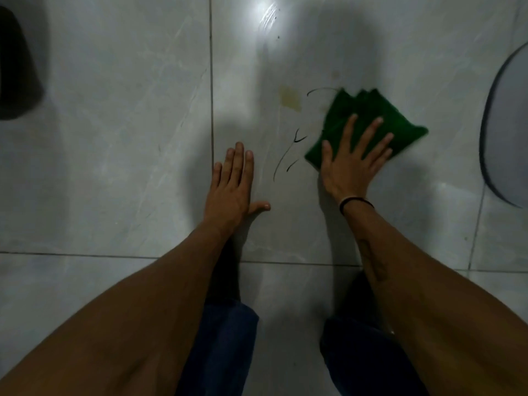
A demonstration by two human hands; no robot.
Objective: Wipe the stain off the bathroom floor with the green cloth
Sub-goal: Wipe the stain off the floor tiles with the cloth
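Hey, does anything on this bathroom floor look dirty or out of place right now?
Yes. A yellowish stain sits on the pale floor tile, just left of the green cloth, not yet covered by it. Thin dark curved marks, possibly hairs, lie between the left hand and the right hand, which presses the cloth flat.

Glossy, smooth pale tiles of the floor (pixel 114 138) throw back a bright glare near the far edge; the green cloth (pixel 368 115) looks soft, matt and napped, its edges blurred
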